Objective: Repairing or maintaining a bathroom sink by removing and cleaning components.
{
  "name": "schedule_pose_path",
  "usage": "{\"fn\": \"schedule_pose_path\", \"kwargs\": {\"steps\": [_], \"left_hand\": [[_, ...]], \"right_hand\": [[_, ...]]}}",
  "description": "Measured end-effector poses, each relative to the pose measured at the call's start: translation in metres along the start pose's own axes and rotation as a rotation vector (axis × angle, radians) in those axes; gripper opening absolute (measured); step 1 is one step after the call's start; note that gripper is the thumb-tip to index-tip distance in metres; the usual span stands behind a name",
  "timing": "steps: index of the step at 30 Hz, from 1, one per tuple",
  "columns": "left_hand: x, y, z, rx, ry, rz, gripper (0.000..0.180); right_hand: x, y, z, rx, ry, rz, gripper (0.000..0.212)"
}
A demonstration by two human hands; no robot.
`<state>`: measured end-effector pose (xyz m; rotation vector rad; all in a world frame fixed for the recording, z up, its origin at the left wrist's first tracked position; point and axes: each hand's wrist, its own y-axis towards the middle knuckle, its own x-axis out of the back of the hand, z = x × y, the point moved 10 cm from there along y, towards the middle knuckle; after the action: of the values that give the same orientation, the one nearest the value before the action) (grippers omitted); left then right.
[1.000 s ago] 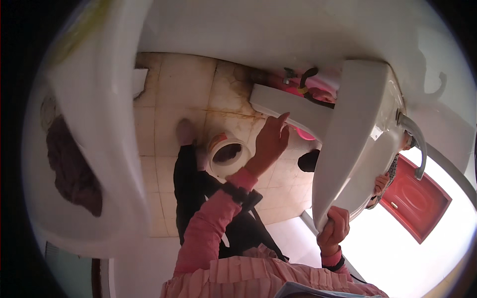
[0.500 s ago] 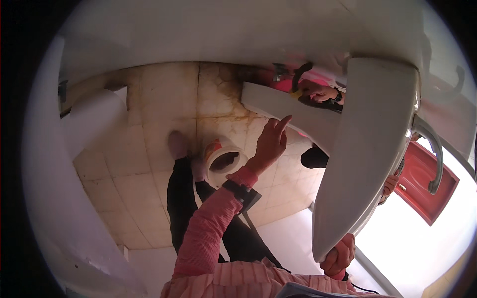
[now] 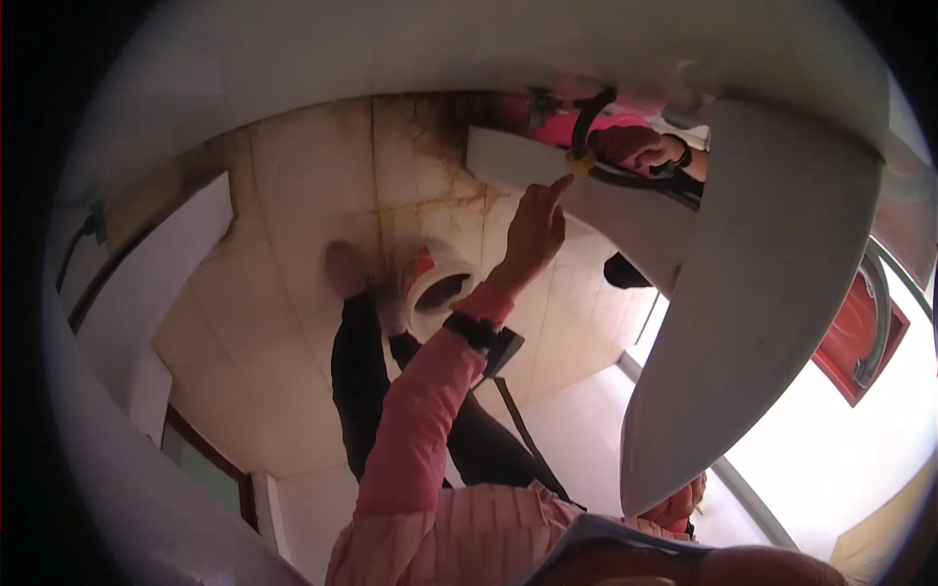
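Note:
My left hand (image 3: 534, 234) reaches out below the white washbasin (image 3: 752, 303), index finger extended and the other fingers curled, holding nothing. Its fingertip is just short of a yellow fitting (image 3: 579, 162) on a dark curved drain pipe (image 3: 588, 122), beside the white pedestal (image 3: 625, 215). My right hand (image 3: 676, 503) is at the basin's near edge, fingers curled around it and partly hidden behind it. Another person's hand (image 3: 635, 146), with a dark wristband, is at the pipe.
A white bucket (image 3: 422, 303) with a red and orange label stands on the stained tile floor (image 3: 293, 244) near my feet. A white panel-like piece (image 3: 156, 264) stands at the left. Past the basin are a curved faucet (image 3: 874, 322) and a red panel (image 3: 855, 342).
My left hand has moved up toward the yellow fitting. The view has shifted, with the basin now farther right and my right hand more hidden. The other person's hand stays at the pipe.

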<state>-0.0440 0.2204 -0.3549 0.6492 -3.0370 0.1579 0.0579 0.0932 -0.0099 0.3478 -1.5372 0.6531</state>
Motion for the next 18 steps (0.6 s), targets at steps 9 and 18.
{"fn": "schedule_pose_path", "kwargs": {"steps": [9, 18], "left_hand": [[0.000, 0.004, 0.004, 0.066, -0.026, 0.063, 0.046], [-0.002, 0.005, 0.015, 0.110, -0.047, 0.062, 0.041]], "right_hand": [[0.000, 0.036, 0.012, -0.114, 0.085, 0.052, 0.013], [-0.002, 0.040, 0.008, -0.149, 0.168, 0.062, 0.011]]}}
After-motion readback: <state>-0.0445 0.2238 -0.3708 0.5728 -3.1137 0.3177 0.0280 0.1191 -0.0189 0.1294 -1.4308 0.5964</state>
